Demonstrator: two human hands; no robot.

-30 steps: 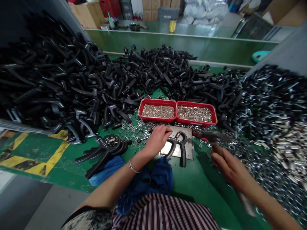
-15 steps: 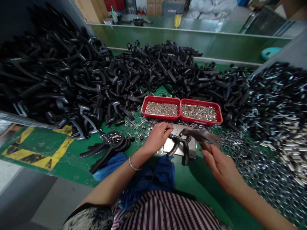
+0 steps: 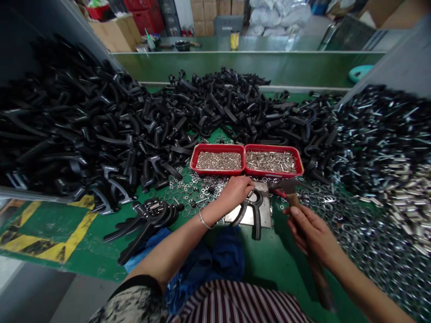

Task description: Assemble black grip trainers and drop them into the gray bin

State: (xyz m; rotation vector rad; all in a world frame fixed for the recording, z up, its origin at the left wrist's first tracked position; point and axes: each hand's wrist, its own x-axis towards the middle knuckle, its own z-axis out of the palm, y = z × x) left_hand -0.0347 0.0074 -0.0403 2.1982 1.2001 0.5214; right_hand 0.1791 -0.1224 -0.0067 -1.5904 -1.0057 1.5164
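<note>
My left hand [image 3: 236, 192] is closed in a pinch over the top of a black clamp handle [image 3: 256, 213]; what sits between the fingertips is too small to make out. This forked black part lies on a flat metal plate [image 3: 266, 216] on the green bench. In my right hand [image 3: 313, 231] is a hammer [image 3: 288, 186], gripped by its wooden handle, its head just right of the plate. Several assembled-looking black clamp parts [image 3: 148, 224] lie together left of my left forearm, partly on a blue cloth [image 3: 205, 258].
Two red trays [image 3: 244, 160] of small metal pins stand behind the plate. Black clamp parts [image 3: 151, 116] are heaped left and behind. Loose metal rings [image 3: 340, 224] and sleeves [image 3: 412, 202] cover the right. Something with red handles [image 3: 279, 193] lies beside the hammer head.
The hammer has swung away from the black part to the right, its handle now more upright and in full view. My left hand stays at the part's top. The camera view has shifted slightly.
</note>
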